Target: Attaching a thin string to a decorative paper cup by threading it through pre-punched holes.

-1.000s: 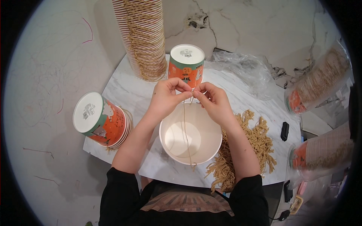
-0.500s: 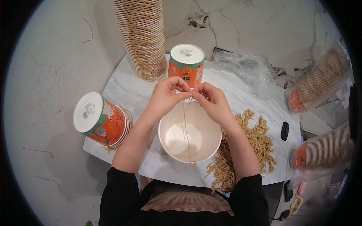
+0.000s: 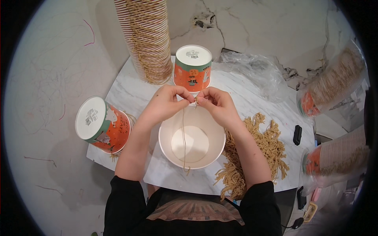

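Over the far rim of an open white paper bucket, my left hand and my right hand meet fingertip to fingertip. Both pinch a thin tan cord, whose long end hangs down across the bucket's mouth to its near rim. At the pinch a small loop or knot shows between the fingers; its exact form is too small to tell. Just beyond my hands, an orange and green printed bucket stands upside down. A heap of tan cord pieces lies beside and partly under my right forearm.
A tall stack of nested buckets wound with cord rises at the back left. More upturned buckets sit at the left edge. Clear plastic film lies behind. Bagged bucket stacks and a black clip-like object are at right.
My hands and the cord have shifted slightly left, and the open bucket has moved left too. The hanging cord now falls nearer the bucket's left side. Both hands keep their pinch.
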Motion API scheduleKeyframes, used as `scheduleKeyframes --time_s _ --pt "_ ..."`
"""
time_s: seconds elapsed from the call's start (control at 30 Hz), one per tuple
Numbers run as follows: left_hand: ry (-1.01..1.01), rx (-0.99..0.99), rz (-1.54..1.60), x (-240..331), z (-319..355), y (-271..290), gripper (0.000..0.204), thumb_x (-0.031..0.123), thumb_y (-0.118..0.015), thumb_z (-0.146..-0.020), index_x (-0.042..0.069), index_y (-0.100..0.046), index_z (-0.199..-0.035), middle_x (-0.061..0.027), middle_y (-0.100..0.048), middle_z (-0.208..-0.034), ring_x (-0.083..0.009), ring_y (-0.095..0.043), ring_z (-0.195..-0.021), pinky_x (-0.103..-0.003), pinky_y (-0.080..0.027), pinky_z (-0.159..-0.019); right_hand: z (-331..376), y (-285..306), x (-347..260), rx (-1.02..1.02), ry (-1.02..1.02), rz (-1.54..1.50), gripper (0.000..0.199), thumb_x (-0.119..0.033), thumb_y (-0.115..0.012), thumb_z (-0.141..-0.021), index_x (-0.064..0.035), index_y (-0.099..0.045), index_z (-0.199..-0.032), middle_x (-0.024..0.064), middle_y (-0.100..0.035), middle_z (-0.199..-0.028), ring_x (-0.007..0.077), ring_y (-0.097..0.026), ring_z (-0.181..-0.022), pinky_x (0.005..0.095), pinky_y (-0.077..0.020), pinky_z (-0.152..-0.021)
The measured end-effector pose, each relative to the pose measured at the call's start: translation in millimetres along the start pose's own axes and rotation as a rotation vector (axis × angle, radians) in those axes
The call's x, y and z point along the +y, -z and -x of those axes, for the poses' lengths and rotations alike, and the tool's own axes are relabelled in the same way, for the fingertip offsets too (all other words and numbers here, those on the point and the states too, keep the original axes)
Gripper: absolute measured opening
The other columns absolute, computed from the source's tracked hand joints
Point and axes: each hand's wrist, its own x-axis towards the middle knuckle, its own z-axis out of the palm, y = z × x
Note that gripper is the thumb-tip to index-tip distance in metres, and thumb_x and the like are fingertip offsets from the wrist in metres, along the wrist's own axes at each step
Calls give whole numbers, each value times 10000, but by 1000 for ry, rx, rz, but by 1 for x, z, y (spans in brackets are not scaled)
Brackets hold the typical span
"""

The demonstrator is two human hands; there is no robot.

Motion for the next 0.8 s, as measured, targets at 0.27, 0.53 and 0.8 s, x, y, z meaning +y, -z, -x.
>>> scheduleKeyframes --time_s 0.27,0.53,0.8 --pt "56 -60 168 -8 -5 3 177 185 -795 -874 16 -747 -897 28 -679 -782 -5 -547 -669 -185 -410 -578 6 -7 -7 97 245 283 119 -76 -708 -883 13 -673 -954 75 -676 -803 134 -576 -612 285 -479 -591" --pt "114 -107 289 -9 -7 6 151 153 -793 -865 13 -745 -895 1 -706 -830 -34 -596 -737 -194 -441 -635 10 -6 -23 71 242 402 133 -66 -731 -840 -4 -676 -943 103 -680 -834 194 -610 -616 320 -485 -581" --pt "107 -129 352 -10 -8 8 115 125 -765 -857 24 -750 -909 -9 -720 -835 -36 -605 -729 -203 -435 -628 13 -8 -25 53 268 555 168 -97 -767 -804 -8 -661 -901 89 -667 -832 206 -596 -604 339 -486 -577"
